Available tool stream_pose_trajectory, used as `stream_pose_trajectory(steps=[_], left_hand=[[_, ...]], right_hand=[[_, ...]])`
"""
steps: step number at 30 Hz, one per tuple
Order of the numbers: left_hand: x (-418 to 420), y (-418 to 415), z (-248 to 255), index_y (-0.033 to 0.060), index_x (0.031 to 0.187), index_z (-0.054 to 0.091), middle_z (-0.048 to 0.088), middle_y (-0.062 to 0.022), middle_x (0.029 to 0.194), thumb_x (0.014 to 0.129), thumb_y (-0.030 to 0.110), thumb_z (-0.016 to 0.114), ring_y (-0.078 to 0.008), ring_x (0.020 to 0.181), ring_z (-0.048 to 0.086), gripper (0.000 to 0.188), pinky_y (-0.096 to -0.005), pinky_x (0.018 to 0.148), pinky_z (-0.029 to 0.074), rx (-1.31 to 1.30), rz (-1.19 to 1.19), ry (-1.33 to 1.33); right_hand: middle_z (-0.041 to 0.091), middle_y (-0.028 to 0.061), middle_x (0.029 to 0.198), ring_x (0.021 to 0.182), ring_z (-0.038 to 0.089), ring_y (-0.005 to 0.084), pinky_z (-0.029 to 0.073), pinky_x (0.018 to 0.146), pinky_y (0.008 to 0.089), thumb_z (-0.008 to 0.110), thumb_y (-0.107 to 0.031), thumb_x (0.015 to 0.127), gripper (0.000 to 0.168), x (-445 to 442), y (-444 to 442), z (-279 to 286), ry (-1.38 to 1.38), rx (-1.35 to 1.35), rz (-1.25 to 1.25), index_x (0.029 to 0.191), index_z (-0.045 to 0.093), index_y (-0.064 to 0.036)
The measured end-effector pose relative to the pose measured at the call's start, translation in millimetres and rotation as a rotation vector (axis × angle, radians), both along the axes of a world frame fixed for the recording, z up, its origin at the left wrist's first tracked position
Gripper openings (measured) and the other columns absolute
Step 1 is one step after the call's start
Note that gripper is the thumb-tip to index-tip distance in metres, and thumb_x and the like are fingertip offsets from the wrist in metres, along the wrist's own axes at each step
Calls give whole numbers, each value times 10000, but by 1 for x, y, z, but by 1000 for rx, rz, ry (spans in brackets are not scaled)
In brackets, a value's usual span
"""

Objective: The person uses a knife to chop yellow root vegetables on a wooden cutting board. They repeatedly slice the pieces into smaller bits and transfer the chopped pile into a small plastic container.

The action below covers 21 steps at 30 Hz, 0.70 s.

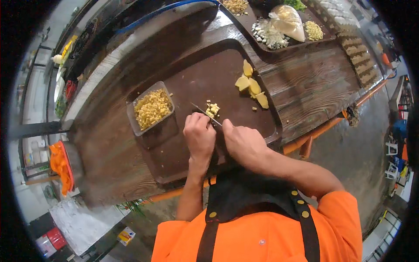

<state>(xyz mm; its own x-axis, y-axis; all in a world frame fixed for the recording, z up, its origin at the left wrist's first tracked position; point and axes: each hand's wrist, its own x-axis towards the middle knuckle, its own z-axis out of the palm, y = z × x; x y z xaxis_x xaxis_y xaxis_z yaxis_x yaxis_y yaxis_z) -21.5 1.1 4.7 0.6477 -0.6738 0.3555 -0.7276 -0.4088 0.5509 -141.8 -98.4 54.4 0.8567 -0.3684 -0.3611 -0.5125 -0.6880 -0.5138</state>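
My right hand [245, 142] grips a knife [207, 114], its thin blade slanting up and left over a brown tray [203, 72]. The fingers of my left hand [199, 134] are curled against the near side of the blade; whatever lies under them is hidden. Just beyond the blade is a small heap of pale yellow diced bits [213, 109]. Several peeled yellow pieces [253, 86], which look like ginger, lie along the tray's right side. To the left, a clear plastic container [131, 115] holds a mound of similar yellow dice [152, 109].
A second tray [241, 28] at the back holds chopped white onion [270, 34], a filled plastic bag [289, 24], minced garlic-like bits [313, 30] and greens [294, 4]. Egg cartons [358, 57] stand at the right. An orange pipe [314, 133] runs along the wooden table's near edge.
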Motion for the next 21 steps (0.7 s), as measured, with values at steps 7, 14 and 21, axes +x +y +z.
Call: stream_pose_trajectory(steps=[7,14,21], left_hand=[[7,2,3,8,837,713,664,-124,869,760,-41,651,-338,860,630,110,-447,763,513,-44,-51,56],[10,0,-4,-32,862,730,700,-144,902,714,-43,681,-329,859,675,156,-400,778,537,-59,-9,16],[9,3,4,-38,857,720,707,-149,874,742,-37,699,-326,833,686,117,-384,763,540,62,44,56]], right_hand=[[701,251,804,746,705,442,563,621,527,493,-97,959,134,27,-20,-8,-170,5,81,1047,483,3],[722,242,834,777,726,422,585,661,516,503,-111,965,158,17,-10,-13,-84,-46,23,1073,509,5],[732,226,841,774,735,408,591,644,511,505,-114,967,138,19,-22,11,-123,-25,110,1046,538,-6]])
